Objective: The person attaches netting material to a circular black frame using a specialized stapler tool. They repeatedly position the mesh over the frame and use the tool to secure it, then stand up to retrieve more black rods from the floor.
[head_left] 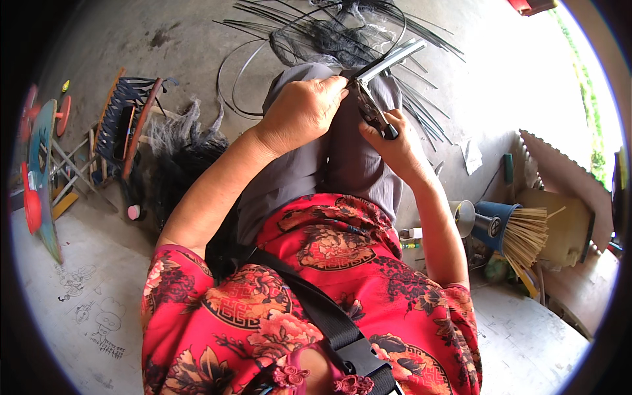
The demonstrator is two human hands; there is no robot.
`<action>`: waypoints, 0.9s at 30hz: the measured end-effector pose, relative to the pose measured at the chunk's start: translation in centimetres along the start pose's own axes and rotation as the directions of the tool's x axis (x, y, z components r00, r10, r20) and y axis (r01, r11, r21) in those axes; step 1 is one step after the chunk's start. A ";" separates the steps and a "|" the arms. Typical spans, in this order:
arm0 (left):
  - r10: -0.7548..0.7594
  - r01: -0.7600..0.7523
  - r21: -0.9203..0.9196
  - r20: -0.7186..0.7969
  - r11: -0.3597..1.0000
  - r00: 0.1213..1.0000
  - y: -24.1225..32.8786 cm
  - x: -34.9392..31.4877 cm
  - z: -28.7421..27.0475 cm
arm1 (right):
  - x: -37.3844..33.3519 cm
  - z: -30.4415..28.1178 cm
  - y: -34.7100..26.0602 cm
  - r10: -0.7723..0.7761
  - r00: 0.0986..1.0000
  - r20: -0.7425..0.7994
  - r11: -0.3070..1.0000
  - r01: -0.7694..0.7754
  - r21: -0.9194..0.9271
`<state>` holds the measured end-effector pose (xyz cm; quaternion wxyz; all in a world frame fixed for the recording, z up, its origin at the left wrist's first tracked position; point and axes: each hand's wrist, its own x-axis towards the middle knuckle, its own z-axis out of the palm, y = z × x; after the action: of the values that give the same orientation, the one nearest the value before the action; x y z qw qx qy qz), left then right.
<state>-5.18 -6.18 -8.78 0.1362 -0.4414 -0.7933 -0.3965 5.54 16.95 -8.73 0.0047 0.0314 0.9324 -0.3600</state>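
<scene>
Currently, the metal tool (394,58) is above the knees of the grey trousers (293,174), supported by both hands. The left hand (301,113) has its fingers drawn together, with the tips closed on the tool at the joint end of its bar. The right hand (403,148) grips the dark lower section (372,110), the thumb on one side and the fingers on the other.

Possible faults: if the left grip loosens, the bar may swing about the joint, since the right hand holds only the lower section. If the two sections fold together while the left fingertips sit at the joint, skin may be pinched. If both grips slip, the tool may drop off the knees among the black rods (426,112) and dark netting (332,39) on the concrete floor (174,56), where it could snag.

Appearance: the bar is straight, silver-grey and ridged lengthwise, slanting away toward the upper right. The lower section is dark, angled back toward the right palm, and appears to carry a small linkage; the fingers and glare leave its exact form uncertain.
</scene>
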 end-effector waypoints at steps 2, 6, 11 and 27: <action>-0.123 0.119 -0.146 -0.022 0.982 0.992 0.2 -0.1 0.2 | 0.3 0.2 0.1 -0.073 0.997 -0.010 0.994 0.074 0.085; -0.203 0.215 -0.129 0.106 0.968 0.973 0.8 0.7 -0.4 | 0.3 0.8 0.8 0.108 0.981 0.162 0.966 -0.142 0.215; -0.133 0.123 -0.135 -0.066 0.983 0.989 -0.9 0.6 2.4 | 2.5 5.4 3.1 0.038 0.964 -0.264 0.987 0.005 0.159; -0.312 0.306 -0.061 -0.115 0.950 0.943 -0.2 6.8 -8.0 | 2.5 -3.9 -5.2 0.116 0.961 0.251 0.908 -0.205 0.365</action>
<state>-10.30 -8.17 0.21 0.1118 -0.2891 -0.8343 -0.4559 2.74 15.88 -2.38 0.1332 0.0680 0.8303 -0.5369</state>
